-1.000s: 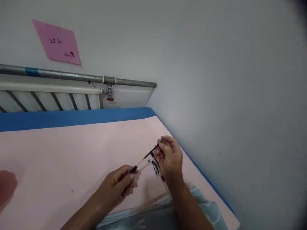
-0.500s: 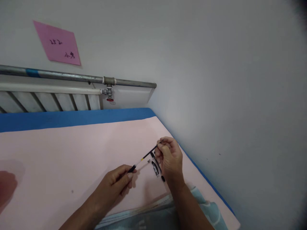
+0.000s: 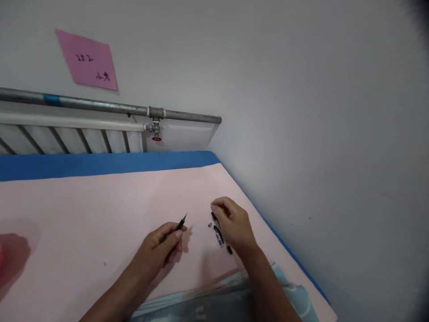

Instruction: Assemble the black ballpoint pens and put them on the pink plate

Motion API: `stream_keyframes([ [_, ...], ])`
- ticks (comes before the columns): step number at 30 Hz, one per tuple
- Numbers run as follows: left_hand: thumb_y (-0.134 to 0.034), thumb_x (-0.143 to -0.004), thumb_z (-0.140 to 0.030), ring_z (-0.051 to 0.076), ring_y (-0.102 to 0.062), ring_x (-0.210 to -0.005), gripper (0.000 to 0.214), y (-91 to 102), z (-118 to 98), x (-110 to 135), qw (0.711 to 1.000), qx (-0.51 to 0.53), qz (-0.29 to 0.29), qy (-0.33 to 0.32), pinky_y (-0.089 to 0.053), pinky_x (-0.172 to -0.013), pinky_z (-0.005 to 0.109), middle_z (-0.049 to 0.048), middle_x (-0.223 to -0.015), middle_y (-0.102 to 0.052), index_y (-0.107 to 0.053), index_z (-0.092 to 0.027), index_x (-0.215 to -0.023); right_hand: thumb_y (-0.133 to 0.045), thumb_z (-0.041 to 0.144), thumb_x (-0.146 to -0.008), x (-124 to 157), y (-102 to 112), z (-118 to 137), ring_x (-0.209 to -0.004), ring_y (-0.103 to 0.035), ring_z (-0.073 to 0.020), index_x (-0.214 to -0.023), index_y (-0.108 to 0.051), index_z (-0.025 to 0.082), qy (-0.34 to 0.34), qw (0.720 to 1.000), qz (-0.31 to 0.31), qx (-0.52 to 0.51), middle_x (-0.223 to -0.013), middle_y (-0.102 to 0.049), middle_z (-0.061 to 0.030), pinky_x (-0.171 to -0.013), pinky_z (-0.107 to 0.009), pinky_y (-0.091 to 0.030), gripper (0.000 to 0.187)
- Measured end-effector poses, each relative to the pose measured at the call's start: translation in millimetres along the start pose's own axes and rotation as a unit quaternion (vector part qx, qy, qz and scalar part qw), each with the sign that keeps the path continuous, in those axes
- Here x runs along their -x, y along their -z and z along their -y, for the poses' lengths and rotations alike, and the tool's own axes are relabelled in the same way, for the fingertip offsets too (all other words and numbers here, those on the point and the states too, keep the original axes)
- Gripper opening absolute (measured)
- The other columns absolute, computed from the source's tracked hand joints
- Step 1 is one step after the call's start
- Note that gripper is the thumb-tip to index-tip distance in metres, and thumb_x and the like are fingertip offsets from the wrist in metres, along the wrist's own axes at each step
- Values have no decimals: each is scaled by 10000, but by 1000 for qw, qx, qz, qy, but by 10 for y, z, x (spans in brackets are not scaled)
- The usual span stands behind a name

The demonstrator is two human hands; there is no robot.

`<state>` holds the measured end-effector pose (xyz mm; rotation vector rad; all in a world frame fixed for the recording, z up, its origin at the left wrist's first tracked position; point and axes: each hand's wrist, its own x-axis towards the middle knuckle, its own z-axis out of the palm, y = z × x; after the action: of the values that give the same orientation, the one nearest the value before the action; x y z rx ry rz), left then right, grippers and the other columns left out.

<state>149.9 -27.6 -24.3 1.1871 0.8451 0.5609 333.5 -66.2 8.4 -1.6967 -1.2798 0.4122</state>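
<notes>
My left hand (image 3: 162, 246) is closed around a black pen barrel (image 3: 180, 223), its thin pointed tip sticking out up and to the right. Most of the barrel is hidden by the fingers. My right hand (image 3: 233, 221) hovers to the right, fingers curled and pinched, with nothing visible between them. Below its fingertips a small metallic cone-shaped piece (image 3: 210, 225) lies on the pink surface. Beside it are a pen cap (image 3: 219, 237) with a black clip and a dark pen-like piece (image 3: 229, 249), partly covered by my right hand.
The pink tabletop (image 3: 100, 214) has a blue border (image 3: 100, 164). A light blue patterned cloth (image 3: 298, 295) lies at the near edge. A red object (image 3: 1, 257) shows at far left. Behind are a radiator (image 3: 94, 138), a pipe (image 3: 110, 107) and walls; a pink note (image 3: 89, 60) hangs above.
The long refill between my hands no longer shows; only a short tip projects from the barrel in my left hand. My right hand has let go and moved slightly down and left.
</notes>
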Motion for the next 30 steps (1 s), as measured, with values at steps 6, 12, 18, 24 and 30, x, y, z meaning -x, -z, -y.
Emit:
stream_keyframes([
  [6, -544, -735, -449, 47, -368, -400, 362, -5, 12, -17, 1000, 3, 10, -10, -232, -366, 170, -40, -575, -506, -580, -157, -946, -443, 85, -724, -46, 43, -138, -702, -501, -140, -720, -607, 177, 65, 922, 172, 341, -752, -600, -26, -613, -243, -314, 189],
  [12, -539, -733, -440, 54, -383, -412, 347, -5, 2, -23, 1000, -2, 6, -5, -245, -373, 175, -42, -569, -508, -581, -162, -937, -428, 53, -734, -40, -71, -278, -780, -526, -163, -792, -619, 171, 72, 886, 215, 405, -831, -622, -56, -644, -250, -308, 232],
  [18, -527, -756, -390, 46, -372, -412, 310, -35, 0, 4, 1000, 19, 6, -15, -241, -379, 171, -44, -568, -502, -569, -151, -950, -418, 60, -759, -53, -115, -307, -752, -539, -171, -782, -610, 166, 72, 886, 212, 407, -815, -621, -68, -615, -254, -306, 220],
  [24, -516, -767, -369, 47, -369, -423, 292, -60, -5, 19, 1000, 11, 6, -11, -243, -383, 168, -43, -573, -503, -568, -148, -951, -414, 118, -788, -49, -167, -205, -744, -541, -155, -889, -584, 176, 81, 935, 155, 308, -822, -622, -46, -628, -242, -347, 206],
  [30, -530, -745, -394, 50, -372, -408, 324, -19, -15, 1, 1000, 6, 2, -9, -249, -380, 176, -42, -564, -506, -569, -148, -952, -432, 108, -751, -44, -150, -151, -723, -520, -125, -800, -587, 182, 94, 966, 118, 211, -807, -596, -21, -643, -223, -341, 178],
])
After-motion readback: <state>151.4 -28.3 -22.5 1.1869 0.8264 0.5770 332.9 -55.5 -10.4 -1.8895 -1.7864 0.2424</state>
